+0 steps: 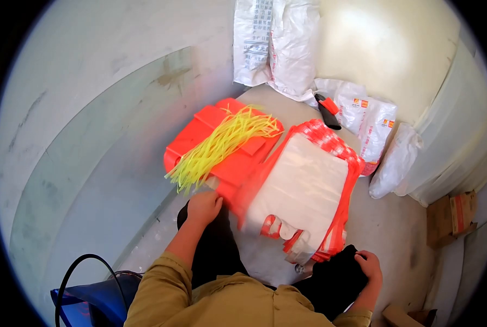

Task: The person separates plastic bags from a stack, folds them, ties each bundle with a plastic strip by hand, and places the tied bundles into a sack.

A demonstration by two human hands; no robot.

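Red-and-white plastic carrier bags (303, 185) lie in a flat, uneven stack ahead of and between the two hands, cut handle parts toward the person and checked red-and-white ends pointing away. The left hand (201, 206) has its fingers curled in beside the near left corner of this stack, by the left knee; whether it pinches the red plastic there or merely touches it, I cannot tell. Straight beyond that hand sits a red plastic container (197, 125), and across its top spreads a loose bundle of yellow-green plastic strips (221, 144), the near ends just above the knuckles. The right hand (370, 264) rests with bent fingers on the black trousers (336, 278) at the right knee, well apart from the left and near the stack's near right corner; whether it clutches the cloth, I cannot tell. Farther out, past the stack, lies a black object with a red part (329, 119), backed by white printed sacks (377, 125). A cardboard box (442, 220) stands beyond the right hand, off to its right.
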